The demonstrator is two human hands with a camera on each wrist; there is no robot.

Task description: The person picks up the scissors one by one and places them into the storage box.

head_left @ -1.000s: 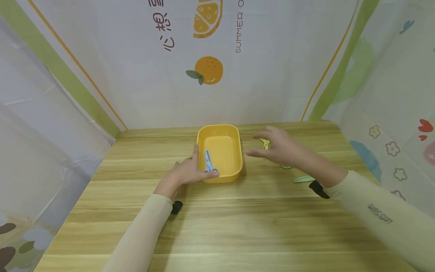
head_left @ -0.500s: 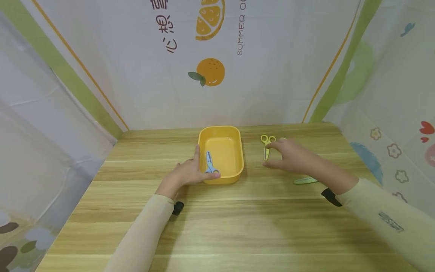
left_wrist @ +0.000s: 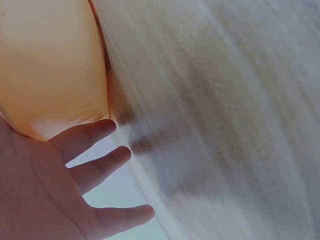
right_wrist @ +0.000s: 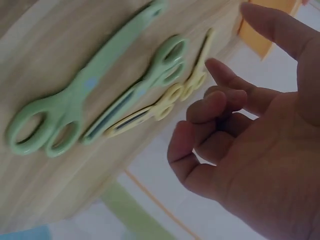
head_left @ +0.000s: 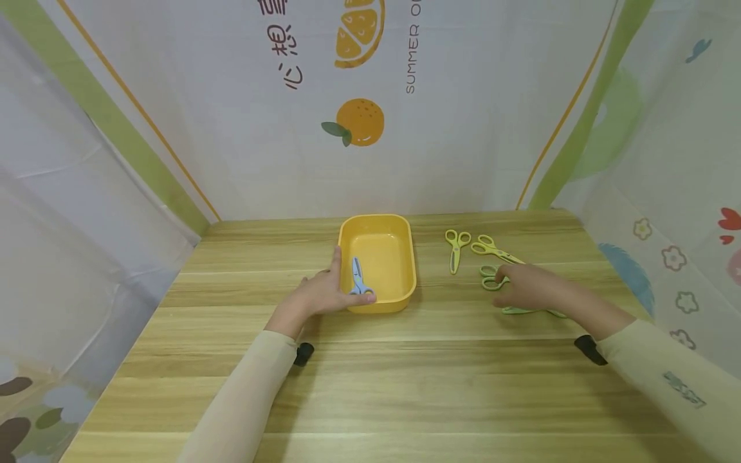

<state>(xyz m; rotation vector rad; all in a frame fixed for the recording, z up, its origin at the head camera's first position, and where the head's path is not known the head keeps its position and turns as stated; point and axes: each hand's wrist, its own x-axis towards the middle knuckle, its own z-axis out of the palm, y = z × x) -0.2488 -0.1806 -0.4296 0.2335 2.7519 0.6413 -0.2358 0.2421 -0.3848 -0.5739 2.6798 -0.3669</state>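
My left hand (head_left: pixel 315 292) rests at the near left corner of a yellow plastic bin (head_left: pixel 412 267). Its thumb lies over the near rim, and the straight fingers (left_wrist: pixel 82 137) spread along the outer wall. Inside the bin, blue scissors (head_left: pixel 357 276) lie with their handles close to that thumb. Farther right, my right hand (head_left: pixel 535 287) hovers over two green scissors (right_wrist: pixel 142 85), holding nothing. In the right wrist view its thumb and index finger are extended, the other fingers loosely bent. Two yellow scissors (head_left: pixel 455 257) lie farther back on the table, blades closed.
The wood-grain table (head_left: pixel 370 386) ends at the back against a white printed cloth (head_left: pixel 463 128). More cloth hangs at the left and right sides. Black wrist straps (head_left: pixel 590 350) show at both cuffs.
My right hand has moved right and nearer, from beside the bin past the yellow scissors to the green ones. Both yellow scissors are now uncovered. The left hand and bin stay in place.
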